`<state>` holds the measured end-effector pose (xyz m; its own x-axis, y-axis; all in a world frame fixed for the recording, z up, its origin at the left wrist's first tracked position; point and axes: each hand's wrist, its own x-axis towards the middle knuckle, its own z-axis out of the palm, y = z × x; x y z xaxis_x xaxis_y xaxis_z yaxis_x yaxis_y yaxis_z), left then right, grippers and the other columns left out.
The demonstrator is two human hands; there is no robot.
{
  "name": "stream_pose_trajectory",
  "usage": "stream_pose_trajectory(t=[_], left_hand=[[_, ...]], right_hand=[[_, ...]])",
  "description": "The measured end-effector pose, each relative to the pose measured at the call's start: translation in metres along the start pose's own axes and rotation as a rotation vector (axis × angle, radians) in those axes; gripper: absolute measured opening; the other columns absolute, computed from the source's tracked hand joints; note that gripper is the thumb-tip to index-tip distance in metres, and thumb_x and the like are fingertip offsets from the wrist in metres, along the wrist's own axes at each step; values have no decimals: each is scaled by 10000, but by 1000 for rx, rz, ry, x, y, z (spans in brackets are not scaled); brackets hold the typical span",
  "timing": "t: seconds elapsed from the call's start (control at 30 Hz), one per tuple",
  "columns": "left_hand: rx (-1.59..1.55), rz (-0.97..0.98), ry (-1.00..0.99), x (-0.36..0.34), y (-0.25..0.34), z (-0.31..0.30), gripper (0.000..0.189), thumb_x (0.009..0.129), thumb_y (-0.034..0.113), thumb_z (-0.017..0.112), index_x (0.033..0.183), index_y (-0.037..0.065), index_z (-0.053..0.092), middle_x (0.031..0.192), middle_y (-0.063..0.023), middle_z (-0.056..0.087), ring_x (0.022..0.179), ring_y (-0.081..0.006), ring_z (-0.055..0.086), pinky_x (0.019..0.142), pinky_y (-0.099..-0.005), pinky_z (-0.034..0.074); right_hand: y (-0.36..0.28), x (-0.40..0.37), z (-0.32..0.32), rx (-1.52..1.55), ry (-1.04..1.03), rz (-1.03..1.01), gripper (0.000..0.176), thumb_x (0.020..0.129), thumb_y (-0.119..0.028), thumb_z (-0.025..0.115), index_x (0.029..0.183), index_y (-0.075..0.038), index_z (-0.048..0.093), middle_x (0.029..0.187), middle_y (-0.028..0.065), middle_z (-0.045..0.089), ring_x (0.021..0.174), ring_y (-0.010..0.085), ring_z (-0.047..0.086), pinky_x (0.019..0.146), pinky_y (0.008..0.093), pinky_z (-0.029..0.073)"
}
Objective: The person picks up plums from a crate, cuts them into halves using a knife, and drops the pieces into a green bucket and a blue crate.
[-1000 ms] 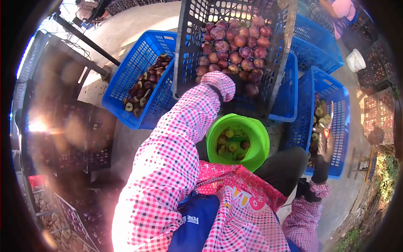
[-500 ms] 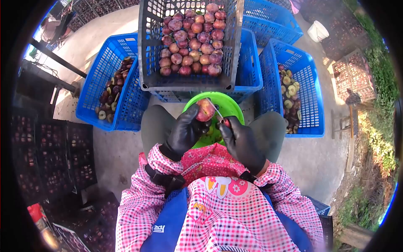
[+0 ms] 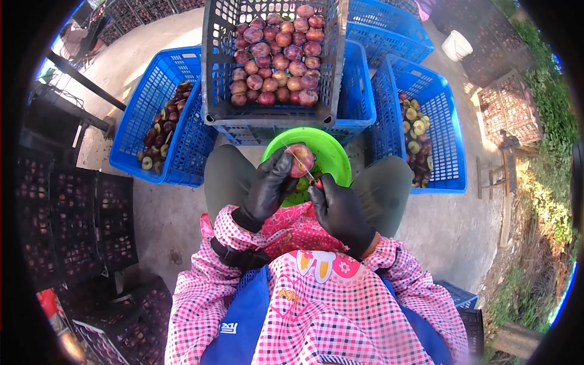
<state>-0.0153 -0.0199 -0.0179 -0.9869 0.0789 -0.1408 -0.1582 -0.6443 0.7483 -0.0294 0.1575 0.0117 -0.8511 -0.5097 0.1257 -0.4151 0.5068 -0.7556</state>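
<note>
"Plum (image 3: 299, 159) location?"

"Over the green tub (image 3: 336, 145), left of its middle, gripped in the left hand (image 3: 267, 188)."

"Fingers?"

"Left ones pinch the plum from its near-left side. Right hand (image 3: 342, 213) has its fingers curled round the knife (image 3: 311, 177) handle, thumb towards the blade end."

"Handling?"

"Judgement: plum is light, fairly firm, smooth-skinned, likely slick once juice is out, bruises if squeezed. Best hold is round its sides, clear of the blade. Knife looks light, blade thin but stiff — take it by the handle only."

"Which way do they point?"

"Plum reads near round, no clear long axis; can't tell where its stem end faces. Knife's long axis runs diagonally: handle near right, blade towards far left, across the plum. Can't tell if the edge is in the flesh."
</note>
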Motion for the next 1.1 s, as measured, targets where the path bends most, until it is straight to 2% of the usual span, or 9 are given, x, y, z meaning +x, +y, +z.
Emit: stream_pose_trajectory(t=[0.43,0.53,0.6,0.7,0.83,0.93,1.0,1.03,1.1], left_hand=[[135,-122,20,11,-1,-11,500,1037,373,458,1357,-11,462,1256,-97,575,1163,-171,567,1008,-330,468],[222,-94,39,15,1,-12,496,1025,379,493,1354,7,478,1196,-66,596,1025,-115,590,873,-265,502],[356,-148,29,14,8,-11,498,1007,390,533,1355,36,493,1128,-29,609,859,-48,554,700,-183,453],[254,-197,-13,13,11,-11,479,997,385,556,1346,60,509,1073,5,606,748,-1,472,601,-139,350],[242,-220,-8,14,2,-14,482,1002,372,550,1358,52,498,1125,-19,602,851,-37,537,688,-173,432],[468,-30,79,15,-6,-3,516,1000,379,552,1380,39,476,1189,-49,590,981,-88,571,808,-222,476],[654,232,36,15,-7,1,538,1000,392,545,1388,28,466,1234,-72,576,1073,-129,574,888,-256,476],[656,230,37,13,-4,1,538,1000,392,545,1388,28,466,1234,-72,576,1073,-129,574,888,-256,476],[330,-90,47,10,3,-4,498,1018,348,516,1386,18,461,1232,-83,574,1105,-149,564,939,-274,464]], right_hand=[[13,-1,11,116,-39,59,243,976,-258,549,998,-19,516,649,220,606,590,433,600,543,522,453],[15,1,16,93,-38,87,248,979,-255,548,994,-8,523,668,225,612,608,433,608,550,511,453],[22,2,17,199,-55,96,255,980,-255,550,987,-2,528,674,226,614,618,433,612,555,509,455],[21,0,15,309,-55,111,261,979,-253,555,974,7,536,687,230,618,640,435,619,566,505,458],[24,-1,18,219,-33,120,248,976,-239,561,971,8,542,698,234,623,659,439,620,573,498,461],[20,1,21,178,14,110,255,975,-246,561,988,8,547,697,236,623,656,443,617,573,497,464],[22,2,23,219,22,94,258,973,-251,563,998,5,548,692,235,622,648,443,617,570,501,466],[22,2,24,258,27,82,263,971,-257,566,1009,2,550,686,234,620,640,442,617,566,504,467],[23,1,24,206,27,78,256,970,-252,565,1022,-2,547,686,232,621,638,440,618,564,504,467]])
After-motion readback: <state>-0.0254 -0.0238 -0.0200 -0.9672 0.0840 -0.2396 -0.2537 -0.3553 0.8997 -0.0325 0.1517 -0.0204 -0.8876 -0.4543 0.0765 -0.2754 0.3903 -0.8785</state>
